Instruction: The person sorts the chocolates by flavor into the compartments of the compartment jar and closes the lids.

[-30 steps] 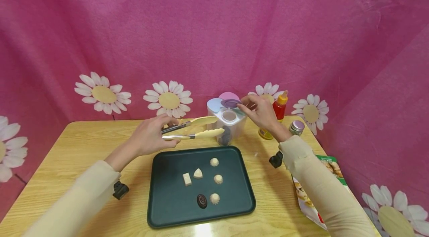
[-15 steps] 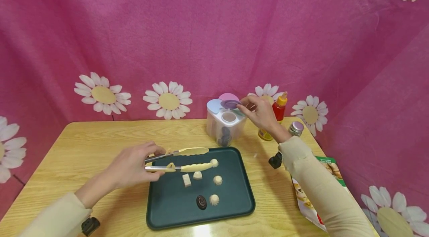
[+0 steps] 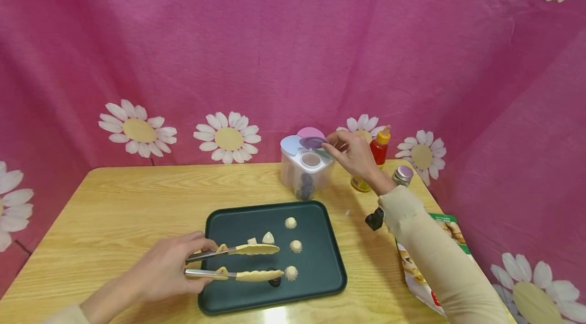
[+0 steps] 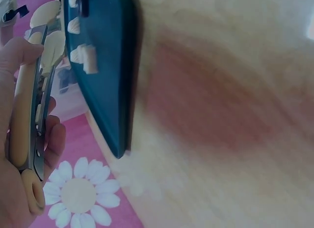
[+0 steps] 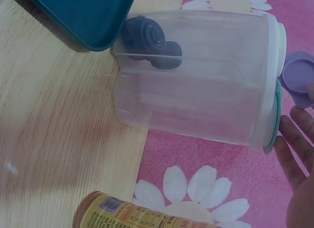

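Observation:
My left hand (image 3: 167, 265) grips a pair of tongs (image 3: 257, 249) with cream tips, spread apart low over the dark green tray (image 3: 316, 275). The lower tip overlaps a dark oval chocolate (image 3: 275, 282), partly hiding it. Behind the upper tip lie a white block (image 3: 252, 241) and a rounded white triangle (image 3: 268, 238). White swirled pieces (image 3: 296, 246) form a row on the right. My right hand (image 3: 357, 156) pinches the raised purple lid (image 3: 312, 142) of a clear container (image 3: 290, 171); its round opening shows. Dark swirled pieces (image 5: 147, 34) sit inside, seen in the right wrist view.
Behind my right forearm stands a red bottle (image 3: 378, 152) with a yellow cap. A jar (image 3: 403, 174) with a lilac lid is beside it. A printed food bag (image 3: 418, 278) lies at the table's right edge, and a pink flowered cloth (image 3: 256, 59) hangs behind.
The left hand has brought the tongs from beside the container toward the person and left, down over the tray's dark chocolate. My right hand has stayed at the purple lid.

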A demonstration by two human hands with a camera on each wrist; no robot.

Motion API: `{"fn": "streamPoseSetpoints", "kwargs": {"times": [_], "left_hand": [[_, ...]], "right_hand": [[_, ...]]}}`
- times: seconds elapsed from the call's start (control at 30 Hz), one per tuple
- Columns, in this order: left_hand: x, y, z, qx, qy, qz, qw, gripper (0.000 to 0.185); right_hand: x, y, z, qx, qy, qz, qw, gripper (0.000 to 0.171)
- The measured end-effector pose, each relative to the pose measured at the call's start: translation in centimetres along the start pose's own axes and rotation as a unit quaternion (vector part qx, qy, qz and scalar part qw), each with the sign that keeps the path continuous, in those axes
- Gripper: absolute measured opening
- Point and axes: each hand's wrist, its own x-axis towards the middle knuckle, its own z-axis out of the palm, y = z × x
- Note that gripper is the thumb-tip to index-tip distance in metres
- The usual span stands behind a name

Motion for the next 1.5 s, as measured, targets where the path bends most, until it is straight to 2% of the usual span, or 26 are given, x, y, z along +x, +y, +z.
{"fn": "streamPoseSetpoints", "kwargs": {"times": [0.3, 0.87, 1.13, 1.33, 1.5], "left_hand": [[-0.8, -0.3, 1.5, 0.000, 0.006, 0.023, 0.9997, 0.041], [-0.9, -0.8, 2.5, -0.022, -0.027, -0.009, 0.9993, 0.040], [-0.7, -0.8, 2.4, -0.008, 0.002, 0.029, 0.9995, 0.037], [-0.8, -0.7, 1.7, -0.008, -0.011, 0.000, 0.9999, 0.040], [-0.3, -0.4, 0.3, -0.007, 0.018, 0.001, 0.9998, 0.041]], "right_hand": [[0.0, 0.0, 0.0, -0.005, 0.003, 0.005, 1.000, 0.016], [0.1, 0.0, 0.1, 0.001, 0.004, -0.003, 1.000, 0.017], [0.0, 0.1, 0.1, -0.001, 0.004, 0.003, 1.000, 0.016], [0.0, 0.0, 0.1, 0.003, 0.000, 0.000, 1.000, 0.017], [-0.1, 0.0, 0.0, -0.002, -0.001, 0.005, 1.000, 0.017]]}}
